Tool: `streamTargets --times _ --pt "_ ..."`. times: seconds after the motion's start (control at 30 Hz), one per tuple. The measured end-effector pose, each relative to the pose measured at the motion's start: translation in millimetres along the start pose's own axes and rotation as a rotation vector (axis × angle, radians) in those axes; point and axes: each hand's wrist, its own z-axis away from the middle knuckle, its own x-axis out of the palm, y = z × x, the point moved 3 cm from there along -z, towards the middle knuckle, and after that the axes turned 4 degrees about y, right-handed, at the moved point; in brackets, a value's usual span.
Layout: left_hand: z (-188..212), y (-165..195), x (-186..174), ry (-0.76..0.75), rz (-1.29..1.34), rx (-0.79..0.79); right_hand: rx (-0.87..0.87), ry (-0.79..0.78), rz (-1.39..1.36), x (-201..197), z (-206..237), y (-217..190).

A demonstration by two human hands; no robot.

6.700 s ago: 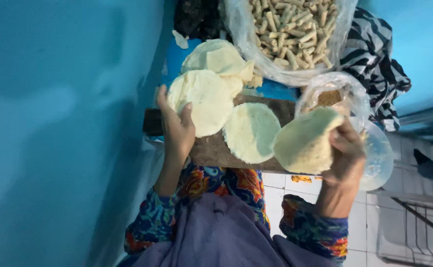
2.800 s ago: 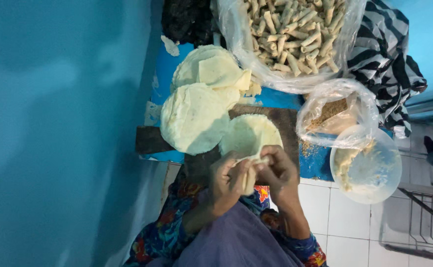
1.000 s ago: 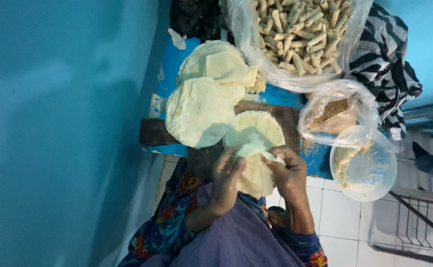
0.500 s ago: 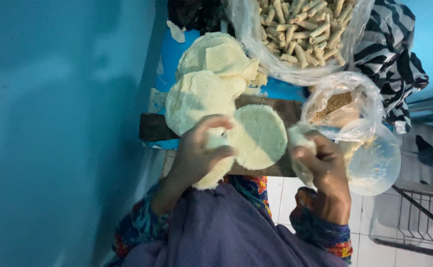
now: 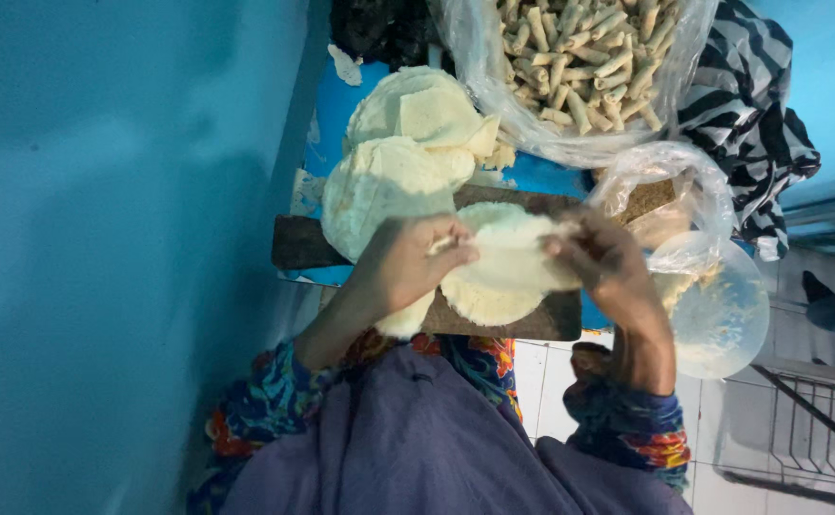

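While stretched, wrapper [image 5: 513, 257] between hands.

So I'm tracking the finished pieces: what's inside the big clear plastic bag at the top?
The clear plastic bag holds a heap of pale rolled sticks. Its bottom is hidden beneath them.

Single view only: head camera, worn by person, looks steeply down over own lap at dark wooden board [image 5: 494, 319] on blue table [image 5: 346, 105]. Close range: forearms and both hands fill frame centre. Blue wall runs along frame left, tiled floor at frame right. No second view, so nothing shared.
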Motion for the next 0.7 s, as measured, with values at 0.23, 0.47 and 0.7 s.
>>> streamTargets --times 0.23,0.47,0.7 --pt "11.4 16.3 -0.3 0.242 -0.405 0.551 -0.567 0.141 0.278 -8.8 24.9 -19.5" --pt "32.3 -29.6 35.2 0.052 -0.663 0.485 -0.623 0.007 0.611 19.8 39.9 15.0" --pt "41.9 -31.9 32.4 0.134 -0.779 0.551 -0.775 0.169 0.825 22.6 55.8 19.5"
